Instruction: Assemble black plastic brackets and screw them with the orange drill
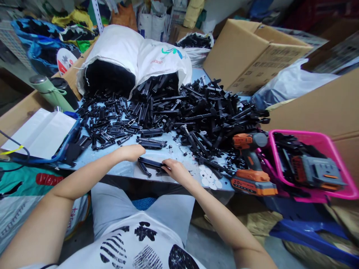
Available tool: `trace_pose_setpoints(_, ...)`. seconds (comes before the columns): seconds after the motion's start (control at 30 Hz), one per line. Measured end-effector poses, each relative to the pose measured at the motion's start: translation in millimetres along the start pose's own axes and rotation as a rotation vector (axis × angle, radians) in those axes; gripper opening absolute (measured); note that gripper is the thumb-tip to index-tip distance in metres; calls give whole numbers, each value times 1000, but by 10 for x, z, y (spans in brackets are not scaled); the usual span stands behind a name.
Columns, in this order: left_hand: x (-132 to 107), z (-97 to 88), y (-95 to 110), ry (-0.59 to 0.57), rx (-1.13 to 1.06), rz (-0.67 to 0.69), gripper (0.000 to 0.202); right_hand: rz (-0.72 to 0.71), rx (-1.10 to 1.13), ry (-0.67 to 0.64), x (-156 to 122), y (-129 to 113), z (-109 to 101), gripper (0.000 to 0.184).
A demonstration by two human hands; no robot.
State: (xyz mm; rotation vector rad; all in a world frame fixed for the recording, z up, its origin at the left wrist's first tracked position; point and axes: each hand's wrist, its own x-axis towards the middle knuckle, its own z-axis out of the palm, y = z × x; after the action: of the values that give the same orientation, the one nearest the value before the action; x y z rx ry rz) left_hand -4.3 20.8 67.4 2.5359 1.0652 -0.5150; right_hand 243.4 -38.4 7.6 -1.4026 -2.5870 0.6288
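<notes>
A long black plastic bar [151, 162] with a shorter arm angled off it lies between my hands at the table's front edge. My right hand [175, 170] is closed on its right end. Closed fingers of my left hand [134, 152] are at the bar's left end; what they hold, if anything, is hidden. Just behind, several similar black bars [151, 143] lie side by side. Small metal bits [183, 151] are scattered to the right of them. White round discs [209, 177] lie right of my right hand.
Heaps of black parts [196, 108] spill from white sacks [114, 48]. An orange cordless drill [252, 164] stands at the right, beside a pink basket [316, 136]. At the left are a blue tray [60, 153] with white sheets and a green bottle [49, 89]. A cardboard box [246, 52] stands behind.
</notes>
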Motion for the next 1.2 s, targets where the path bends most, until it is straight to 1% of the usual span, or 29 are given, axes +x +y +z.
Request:
trace_pose_setpoints(0.1, 1, -36, 140, 28, 61, -16, 27, -2, 2, 3, 5, -10, 3, 13)
trace_pose_setpoints(0.2, 2, -49, 233, 54, 88, 0, 25, 5, 7, 15, -3, -11, 21, 15)
trace_pose_setpoints(0.33, -19, 42, 304, 131, 107, 29, 21, 31, 5, 45, -60, 24, 49, 21)
trace_pose_setpoints(0.4, -26, 113, 338, 172, 100, 27, 19, 2, 25, 105, -96, 35, 60, 24)
trace_pose_setpoints(0.47, -33, 176, 355, 222, 76, 26, 22, -47, 56, 221, -107, 10, 78, 26)
trace_pose_setpoints(0.5, -40, 206, 352, 255, 53, 19, 28, -77, 75, 287, -94, -26, 94, 26)
trace_pose_setpoints(0.57, -73, 274, 325, 345, -28, -28, 41, -144, 117, 376, -19, -144, 146, 27)
trace_pose_setpoints(0.6, -101, 319, 307, 399, -80, -80, 45, -180, 134, 386, 41, -221, 183, 28)
trace_pose_setpoints(0.63, -134, 377, 295, 448, -135, -155, 45, -215, 144, 373, 112, -301, 226, 31)
trace_pose_setpoints(0.67, -170, 447, 295, 480, -191, -251, 41, -244, 146, 346, 190, -376, 272, 34)
trace_pose_setpoints(0.7, -202, 528, 311, 484, -244, -350, 34, -263, 142, 315, 269, -441, 319, 38)
trace_pose_setpoints(0.73, -225, 618, 347, 453, -294, -430, 28, -274, 141, 286, 343, -489, 366, 40)
trace_pose_setpoints(0.77, -234, 710, 402, 395, -342, -478, 26, -279, 148, 262, 406, -519, 410, 42)
trace_pose_setpoints(0.83, -205, 876, 554, 271, -414, -501, 29, -283, 192, 233, 489, -528, 486, 42)
trace_pose_setpoints(0.87, -170, 939, 637, 237, -430, -517, 32, -283, 221, 229, 509, -514, 516, 41)
trace_pose_setpoints(0.93, -85, 1012, 775, 228, -424, -621, 38, -271, 266, 238, 517, -475, 557, 41)
trace_pose_setpoints(1.0, -21, 1031, 844, 250, -395, -738, 43, -250, 290, 257, 506, -444, 577, 41)
trace_pose_setpoints(1.03, -3, 1030, 854, 254, -386, -756, 45, -241, 298, 267, 500, -437, 583, 40)
trace_pose_setpoints(1.13, 25, 1031, 844, 253, -381, -706, 45, -228, 297, 286, 501, -441, 588, 41)
trace_pose_setpoints(1.2, 56, 1045, 852, 261, -373, -699, 43, -220, 271, 280, 509, -451, 588, 41)
